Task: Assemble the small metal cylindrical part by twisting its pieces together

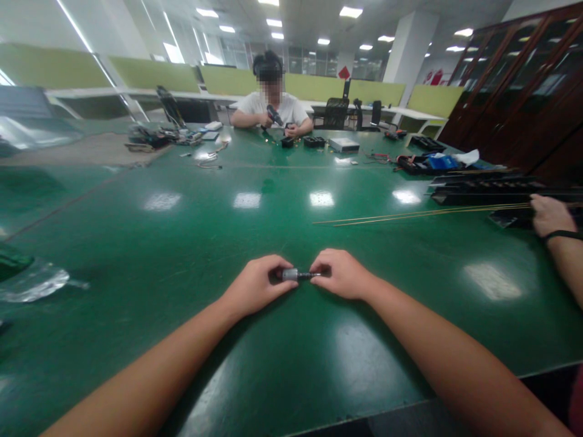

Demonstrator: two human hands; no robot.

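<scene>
Between my hands, over the green tabletop [255, 230], lies a small silver cylinder with a thin dark ridged shaft [290, 275]; it looks like a small geared motor. Fingers and thumb of my left hand [255, 284] are closed around the cylinder end at left. My right hand [342, 274] pinches the tip of the shaft on the right, hiding its end. The part is held roughly level, with its shaft pointing right. Whether it touches the tabletop, I cannot tell.
Thin brass-coloured rods [392, 216] lie to the right, beside long black trays [487, 191]. Another person's hand [553, 215] rests there. Across the table, a person in a white shirt [296, 109] holds a power drill [274, 115]. Clear plastic wrap [39, 280] lies at left.
</scene>
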